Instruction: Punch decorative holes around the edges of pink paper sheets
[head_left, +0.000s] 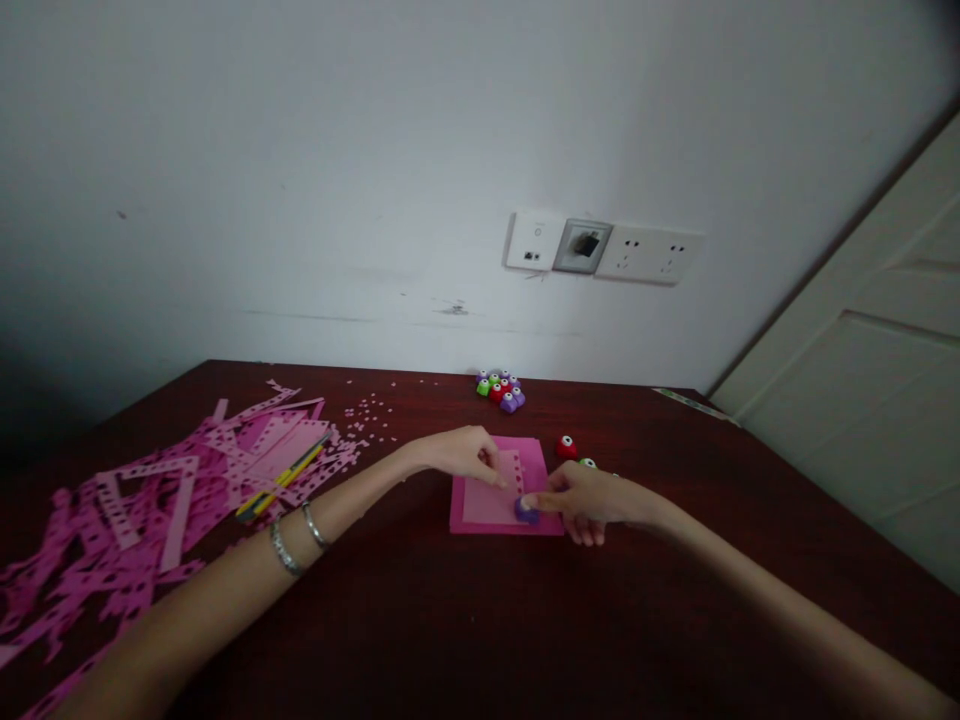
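Nearest my camera: left forearm with bracelets, lower left. Left hand bent over light pink sheet; whether fingertips pinch or merely press, I cannot tell. Row of punched holes runs away from me along sheet's right edge. Purple punch sits at row's near end, right hand closer, grasping it, thumb on top.

Free passage: worktop on the near side of left hand and right hand. Obstructions: scraps left of the former; red punch just beyond the latter; punch cluster and wall farther beyond both.
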